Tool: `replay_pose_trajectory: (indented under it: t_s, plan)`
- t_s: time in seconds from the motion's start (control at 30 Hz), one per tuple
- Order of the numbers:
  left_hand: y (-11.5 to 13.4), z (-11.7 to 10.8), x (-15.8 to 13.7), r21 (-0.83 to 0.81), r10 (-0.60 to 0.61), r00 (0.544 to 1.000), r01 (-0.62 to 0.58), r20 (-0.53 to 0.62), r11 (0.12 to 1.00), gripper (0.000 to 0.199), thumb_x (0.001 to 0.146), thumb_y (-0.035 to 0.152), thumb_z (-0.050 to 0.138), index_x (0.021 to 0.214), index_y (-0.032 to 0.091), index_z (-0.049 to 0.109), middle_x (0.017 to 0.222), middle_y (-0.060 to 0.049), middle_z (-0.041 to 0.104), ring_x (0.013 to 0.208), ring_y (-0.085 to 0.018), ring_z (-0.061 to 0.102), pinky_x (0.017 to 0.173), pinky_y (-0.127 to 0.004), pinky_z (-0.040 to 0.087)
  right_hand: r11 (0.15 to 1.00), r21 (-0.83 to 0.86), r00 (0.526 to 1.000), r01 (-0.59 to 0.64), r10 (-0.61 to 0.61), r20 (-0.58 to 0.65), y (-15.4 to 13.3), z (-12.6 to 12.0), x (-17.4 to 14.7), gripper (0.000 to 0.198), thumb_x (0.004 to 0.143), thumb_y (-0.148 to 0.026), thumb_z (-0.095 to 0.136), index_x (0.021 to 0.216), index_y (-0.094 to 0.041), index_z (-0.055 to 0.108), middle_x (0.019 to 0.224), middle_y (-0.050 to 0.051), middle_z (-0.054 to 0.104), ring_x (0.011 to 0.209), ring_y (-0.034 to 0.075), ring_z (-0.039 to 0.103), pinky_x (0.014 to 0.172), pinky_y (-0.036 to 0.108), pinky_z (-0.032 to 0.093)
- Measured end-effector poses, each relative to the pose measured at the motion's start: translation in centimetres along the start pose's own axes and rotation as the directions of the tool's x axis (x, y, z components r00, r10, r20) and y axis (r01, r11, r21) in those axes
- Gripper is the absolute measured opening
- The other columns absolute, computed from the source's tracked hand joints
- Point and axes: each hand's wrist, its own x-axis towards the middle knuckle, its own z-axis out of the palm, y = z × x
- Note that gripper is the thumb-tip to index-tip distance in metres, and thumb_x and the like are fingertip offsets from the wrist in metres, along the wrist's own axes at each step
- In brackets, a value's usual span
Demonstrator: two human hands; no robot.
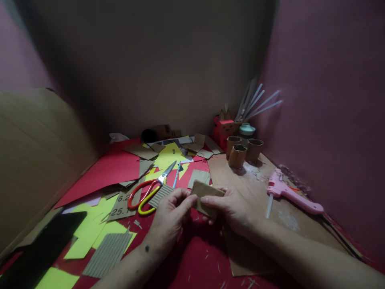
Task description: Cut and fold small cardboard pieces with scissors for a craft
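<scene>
Between my two hands, a small rectangular piece of brown cardboard [205, 194] is held up above the red table surface. My left hand [172, 212] pinches its left edge between thumb and fingers. From the right side, my right hand [233, 204] grips it, the thumb lying across its face and the fingers behind. Just left of my left hand lie scissors [156, 185] with one red and one yellow handle, blades pointing away. A corrugated cardboard strip [161, 195] rests by the yellow handle. Beyond the held piece is another flat cardboard square [199, 178].
On the right, a pink glue gun [293, 194] lies on a wooden board [240, 184]. Several cardboard tubes [238, 156] stand at its back, near glue sticks [255, 100]. Red sheet [105, 166], yellow paper [87, 228] and a dark object [48, 245] cover the left.
</scene>
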Motion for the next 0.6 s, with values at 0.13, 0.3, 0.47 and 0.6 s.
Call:
replay_pose_trajectory:
  t_s: [0.13, 0.3, 0.47, 0.6]
  plan:
    - [0.6, -0.2, -0.1, 0.048, -0.038, 0.998, 0.036, 0.041, 0.998, 0.027, 0.072, 0.039, 0.07, 0.068, 0.017, 0.057, 0.048, 0.007, 0.048, 0.044, -0.006, 0.036, 0.043, -0.017, 0.027, 1.0, 0.007, 0.999, 0.01, -0.009, -0.052, -0.4, 0.2, -0.2, 0.015, 0.063, -0.02, 0.071, 0.072, -0.01, 0.065, 0.054, 0.002, 0.061, 0.042, 0.009, 0.05, 0.039, 0.019, 0.037]
    - [0.4, 0.5, -0.7, 0.015, -0.027, 0.997, 0.026, 0.069, 1.0, 0.028, 0.071, 0.039, 0.068, 0.064, 0.018, 0.053, 0.051, 0.006, 0.05, 0.045, -0.007, 0.037, 0.044, -0.018, 0.03, 0.997, 0.066, 0.997, 0.048, -0.044, -0.063, -0.3, 0.4, -0.3, 0.024, 0.061, -0.021, 0.077, 0.08, -0.011, 0.065, 0.064, 0.002, 0.066, 0.051, 0.011, 0.058, 0.046, 0.02, 0.046]
    - [2.1, -1.1, -0.1, 0.329, -0.067, 0.977, -0.004, 0.203, 0.944, 0.029, 0.085, 0.046, 0.05, 0.072, 0.02, 0.053, 0.06, 0.003, 0.051, 0.05, -0.011, 0.043, 0.047, -0.022, 0.034, 0.997, 0.078, 0.994, 0.01, -0.001, -0.109, 0.0, 0.0, -0.2, 0.032, 0.058, -0.023, 0.081, 0.084, -0.011, 0.067, 0.069, 0.006, 0.068, 0.056, 0.016, 0.063, 0.043, 0.023, 0.049]
    - [4.3, -6.2, 0.9, 0.852, 0.18, 0.975, -0.206, 0.134, 0.482, 0.027, 0.088, 0.044, 0.044, 0.082, 0.022, 0.057, 0.08, -0.005, 0.062, 0.072, -0.021, 0.057, 0.062, -0.031, 0.039, 0.995, 0.098, 0.993, -0.001, 0.012, -0.114, -0.2, -0.2, 0.0, 0.029, 0.058, -0.021, 0.08, 0.082, -0.009, 0.068, 0.07, 0.009, 0.067, 0.057, 0.016, 0.061, 0.044, 0.024, 0.05]
